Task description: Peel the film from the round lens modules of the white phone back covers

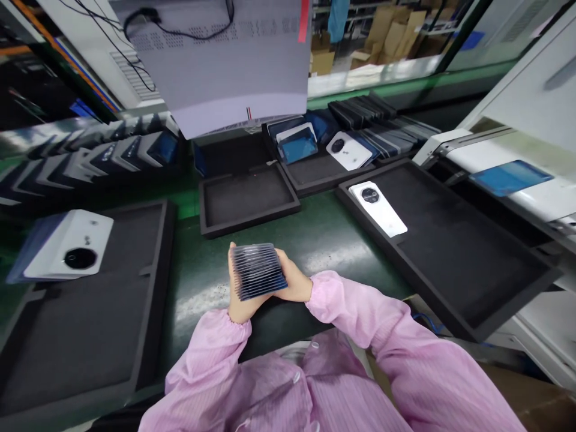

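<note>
I'm squaring a fanned stack (pixel 258 271) clenched between my left hand (pixel 238 300) and right hand (pixel 294 282) over the worktop's (pixel 324 240) near edge; next needs even pressure.

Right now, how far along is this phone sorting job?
Early, it seems. One white phone lies in the right tray, another at the left tray, with more in the far tray. In hand: the left hand and right hand grip a fanned stack of thin dark pieces. Left: the whole stack, and the middle tray holds nothing.
</note>
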The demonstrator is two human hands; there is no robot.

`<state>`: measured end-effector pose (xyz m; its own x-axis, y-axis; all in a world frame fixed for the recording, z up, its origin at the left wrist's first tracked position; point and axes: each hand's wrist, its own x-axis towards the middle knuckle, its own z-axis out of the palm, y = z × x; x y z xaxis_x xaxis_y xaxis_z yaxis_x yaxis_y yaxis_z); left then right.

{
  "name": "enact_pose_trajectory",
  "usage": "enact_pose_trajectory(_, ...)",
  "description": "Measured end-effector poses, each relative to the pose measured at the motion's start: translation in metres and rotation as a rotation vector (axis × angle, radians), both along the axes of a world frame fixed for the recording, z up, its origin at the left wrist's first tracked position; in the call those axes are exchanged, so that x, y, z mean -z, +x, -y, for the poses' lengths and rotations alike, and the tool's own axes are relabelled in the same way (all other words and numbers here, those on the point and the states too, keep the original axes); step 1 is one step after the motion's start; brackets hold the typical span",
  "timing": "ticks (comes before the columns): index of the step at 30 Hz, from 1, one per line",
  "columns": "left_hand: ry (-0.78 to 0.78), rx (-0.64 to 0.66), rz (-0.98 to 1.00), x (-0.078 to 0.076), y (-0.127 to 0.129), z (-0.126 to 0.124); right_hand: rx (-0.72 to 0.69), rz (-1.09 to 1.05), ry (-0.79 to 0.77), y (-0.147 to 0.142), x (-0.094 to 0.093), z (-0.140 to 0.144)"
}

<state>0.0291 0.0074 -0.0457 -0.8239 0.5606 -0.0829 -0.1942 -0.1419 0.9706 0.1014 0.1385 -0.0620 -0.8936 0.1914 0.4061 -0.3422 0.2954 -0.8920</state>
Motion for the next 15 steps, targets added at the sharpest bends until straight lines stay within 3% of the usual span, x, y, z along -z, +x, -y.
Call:
enact_pose_trajectory(4, 0.011, -0.104, -0.086, 0.012, -0.002, -0.004, 0.055, 0.191, 0.019, -0.005, 0.004, -0.001)
enact_pose_trajectory(10, 0.088, -0.011, 0.007, 0.004, -0.015, -0.015, 0.220, 0.530, 0.171, -0.004, -0.012, 0.003)
enact_pose_trajectory(15, 0.149, -0.011, 0.057, 0.004, -0.017, -0.015, 0.224, 0.568, 0.262, 0.008, -0.030, 0.007)
